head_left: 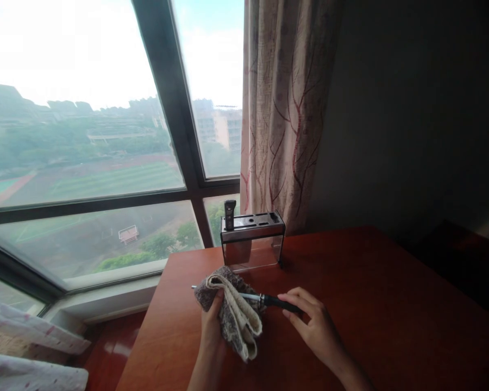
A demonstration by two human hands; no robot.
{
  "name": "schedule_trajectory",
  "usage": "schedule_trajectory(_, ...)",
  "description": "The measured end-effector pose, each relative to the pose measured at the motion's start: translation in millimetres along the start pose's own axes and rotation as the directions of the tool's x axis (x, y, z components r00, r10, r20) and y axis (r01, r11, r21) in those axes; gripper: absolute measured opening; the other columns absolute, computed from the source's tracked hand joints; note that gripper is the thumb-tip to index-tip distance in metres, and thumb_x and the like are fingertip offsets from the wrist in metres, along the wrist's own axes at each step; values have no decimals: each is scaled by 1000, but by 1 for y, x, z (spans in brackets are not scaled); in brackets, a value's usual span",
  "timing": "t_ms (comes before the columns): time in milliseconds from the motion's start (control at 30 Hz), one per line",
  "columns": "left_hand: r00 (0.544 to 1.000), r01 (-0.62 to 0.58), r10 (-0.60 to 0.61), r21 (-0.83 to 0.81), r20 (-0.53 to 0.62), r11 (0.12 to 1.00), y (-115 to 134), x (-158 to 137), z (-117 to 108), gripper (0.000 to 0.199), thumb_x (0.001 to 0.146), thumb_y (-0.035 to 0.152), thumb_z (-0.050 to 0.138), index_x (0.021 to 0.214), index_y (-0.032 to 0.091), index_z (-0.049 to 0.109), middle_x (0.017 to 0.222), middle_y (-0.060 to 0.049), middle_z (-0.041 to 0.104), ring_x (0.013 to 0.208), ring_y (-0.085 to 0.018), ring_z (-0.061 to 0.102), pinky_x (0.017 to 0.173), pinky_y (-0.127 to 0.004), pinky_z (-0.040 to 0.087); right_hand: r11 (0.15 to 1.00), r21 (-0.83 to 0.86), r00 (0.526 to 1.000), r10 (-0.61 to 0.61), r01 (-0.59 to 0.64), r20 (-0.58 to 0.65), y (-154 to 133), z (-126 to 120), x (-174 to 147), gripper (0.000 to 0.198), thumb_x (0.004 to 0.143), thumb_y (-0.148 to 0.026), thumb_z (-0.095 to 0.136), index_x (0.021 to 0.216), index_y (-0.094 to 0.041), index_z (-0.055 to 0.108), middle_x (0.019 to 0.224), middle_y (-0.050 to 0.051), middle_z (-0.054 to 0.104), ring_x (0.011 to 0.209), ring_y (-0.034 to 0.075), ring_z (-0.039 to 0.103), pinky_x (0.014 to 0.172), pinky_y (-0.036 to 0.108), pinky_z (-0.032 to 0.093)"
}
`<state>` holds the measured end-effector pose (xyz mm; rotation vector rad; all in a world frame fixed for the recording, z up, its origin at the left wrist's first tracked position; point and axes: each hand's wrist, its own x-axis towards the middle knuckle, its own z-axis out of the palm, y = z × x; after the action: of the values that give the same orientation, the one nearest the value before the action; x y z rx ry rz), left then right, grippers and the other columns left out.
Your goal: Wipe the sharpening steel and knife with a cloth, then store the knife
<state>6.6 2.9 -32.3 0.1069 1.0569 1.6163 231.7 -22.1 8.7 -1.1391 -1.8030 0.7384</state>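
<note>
Wiping grip noted on a metal tool (250, 297) with a black handle (283, 304), held aloft over the near part of the desk (350, 282). Right hand (315, 323): fingers and thumb pinching the end of the handle from the right. Left hand (212, 320): closed on a folded grey-and-cream cloth (240, 320), thumb pressed against the fold; remaining fingers hidden beneath the fabric. Cloth wraps around the shaft; a narrow metal tip shows beyond its left side, and a bright stretch shows between cloth and handle. Exact type of tool cannot be told, most of the shaft being covered.

Behind the cloth, near the far edge of the desk: an upright holder (252, 233), clear-walled, with a slotted metallic top. One dark handle with pale rivets (229, 214) stands up from the leftmost part of that top. Branch-patterned curtain (285, 108) hangs behind the holder; dark-framed window (187, 193) to its left, sports field (114, 176) visible outside.
</note>
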Motion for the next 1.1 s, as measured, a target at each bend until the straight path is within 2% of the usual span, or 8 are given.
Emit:
schedule_trajectory(133, 999, 51, -51, -25, 18, 998, -6, -2, 0, 39, 69, 24, 77, 103, 16, 62, 86, -8, 74, 73, -26, 73, 63, -34, 59, 1000, -18, 998, -10, 9, -64, 1, 2, -2, 23, 85, -13, 53, 99, -25, 68, 95, 6, 62, 89, 19, 63, 77, 27, 51)
schedule_trajectory(267, 997, 56, -56, 1, 59, 998, -16, -8, 2, 47, 63, 28, 82, 104, 17, 62, 85, -7, 74, 76, -27, 72, 65, -35, 59, 999, -2, 994, -37, 37, -99, 1, 12, -4, 26, 84, -7, 51, 96, -25, 67, 92, 5, 57, 86, 18, 61, 76, 26, 50)
schedule_trajectory(433, 980, 77, -88, 68, 178, 995, -28, -19, 6, 49, 59, 32, 85, 100, 17, 63, 87, -6, 73, 79, -26, 72, 68, -33, 57, 995, 23, 992, -93, 96, -89, -2, 30, -4, 30, 85, -7, 49, 100, -25, 68, 91, 4, 54, 84, 16, 60, 75, 26, 51)
schedule_trajectory(600, 971, 107, -121, 79, 206, 991, -29, -24, 6, 46, 56, 33, 85, 94, 17, 64, 79, -3, 72, 68, -23, 70, 66, -32, 56, 997, -13, 994, -82, 81, -69, -6, 36, -4, 24, 84, -15, 57, 102, -27, 69, 84, 2, 52, 76, 15, 59, 69, 24, 51)
schedule_trajectory(767, 978, 56, -72, 83, 195, 995, -26, -24, 7, 46, 56, 31, 85, 95, 17, 65, 79, -4, 73, 64, -22, 70, 64, -32, 56, 997, -75, 1000, 5, -5, -2, -7, 25, -6, 23, 80, -23, 64, 103, -26, 69, 84, 3, 60, 76, 18, 62, 69, 26, 51)
schedule_trajectory(900, 987, -10, -5, 92, 160, 996, -22, -20, 7, 44, 59, 30, 84, 96, 17, 64, 80, -4, 74, 68, -22, 71, 65, -31, 56, 996, -37, 996, 83, -84, -25, -3, 16, -10, 32, 82, -33, 64, 113, -25, 65, 90, 6, 68, 80, 20, 65, 74, 28, 52)
schedule_trajectory(1000, 992, -44, 34, 78, 125, 996, -16, -17, 6, 45, 60, 29, 83, 98, 17, 63, 79, -3, 73, 68, -22, 71, 65, -30, 57, 982, 46, 982, 186, -185, -17, 2, 11, -14, 39, 84, -43, 61, 117, -23, 63, 75, 3, 67, 67, 18, 65, 65, 27, 52)
schedule_trajectory(1100, 994, -63, 57, 68, 92, 996, -8, -13, 4, 44, 59, 26, 83, 97, 17, 63, 77, -2, 73, 64, -21, 70, 61, -29, 58, 940, 181, 957, 290, -290, 28, 4, 8, -16, 41, 87, -49, 54, 113, -19, 64, 54, -2, 58, 49, 14, 57, 52, 23, 46)
